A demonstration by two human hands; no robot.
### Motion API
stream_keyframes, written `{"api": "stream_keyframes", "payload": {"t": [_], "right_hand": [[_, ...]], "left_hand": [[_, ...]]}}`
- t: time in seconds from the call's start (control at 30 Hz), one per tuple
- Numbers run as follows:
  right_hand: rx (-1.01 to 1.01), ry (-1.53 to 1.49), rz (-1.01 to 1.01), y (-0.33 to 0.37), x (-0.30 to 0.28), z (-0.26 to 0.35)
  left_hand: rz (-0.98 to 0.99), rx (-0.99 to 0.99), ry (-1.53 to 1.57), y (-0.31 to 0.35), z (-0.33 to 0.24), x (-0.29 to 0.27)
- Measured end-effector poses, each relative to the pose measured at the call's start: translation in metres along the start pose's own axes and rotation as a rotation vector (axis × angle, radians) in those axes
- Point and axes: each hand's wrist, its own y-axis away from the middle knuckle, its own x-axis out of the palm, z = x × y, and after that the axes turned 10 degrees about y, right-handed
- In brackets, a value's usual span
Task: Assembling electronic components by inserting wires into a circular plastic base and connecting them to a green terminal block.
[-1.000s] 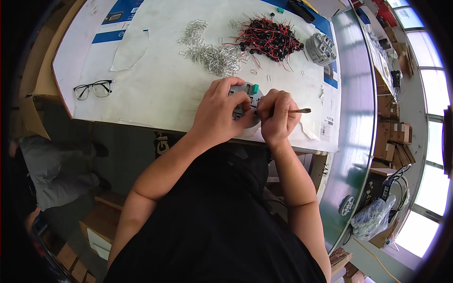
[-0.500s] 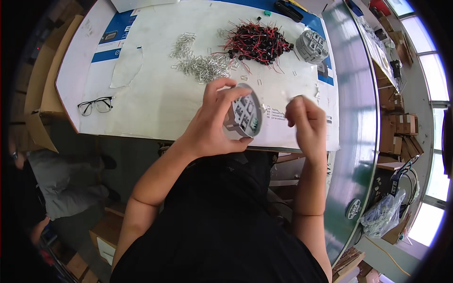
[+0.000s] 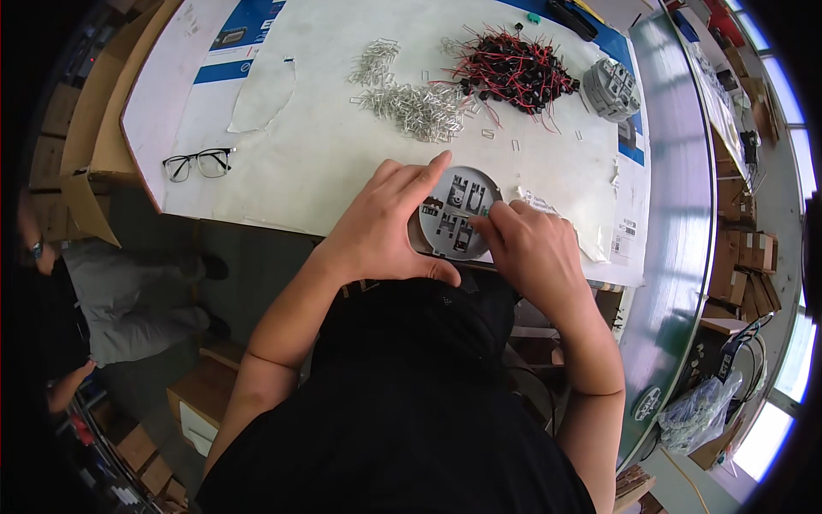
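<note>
A round grey plastic housing with small metal and dark parts in its compartments is tilted up at the table's front edge. My left hand grips it by the left rim, thumb below and fingers above. The pinched fingers of my right hand reach over the housing's right side; whatever they hold, if anything, is hidden. Farther back lie a pile of small silvery wire clips and a heap of black parts with red wires. A stack of similar grey housings stands at the far right.
Eyeglasses lie on the table's left side. An opened cardboard box stands beyond the left edge, and a person in grey trousers is below it. A green glossy surface runs along the right. A black tool lies at the back.
My right hand has moved left, from above the table to the housing's right side. The housing has turned so its compartments face me more. The whole view has shifted slightly.
</note>
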Motion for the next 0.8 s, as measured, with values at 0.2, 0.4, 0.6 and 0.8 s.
{"api": "stream_keyframes", "payload": {"t": [0.2, 0.4, 0.6, 0.8], "right_hand": [[-0.023, 0.03, 0.0, -0.001, 0.001, 0.007], [-0.014, 0.013, -0.014, -0.002, 0.008, 0.011], [-0.048, -0.058, -0.031, -0.003, 0.01, 0.012], [0.023, 0.047, -0.005, 0.004, 0.002, 0.015]], "left_hand": [[0.086, -0.133, -0.019, 0.001, 0.002, -0.005], [0.015, -0.096, 0.005, 0.005, 0.008, 0.002], [-0.012, -0.05, -0.024, 0.005, 0.011, 0.003], [0.009, -0.088, -0.041, 0.005, 0.006, 0.003]]}}
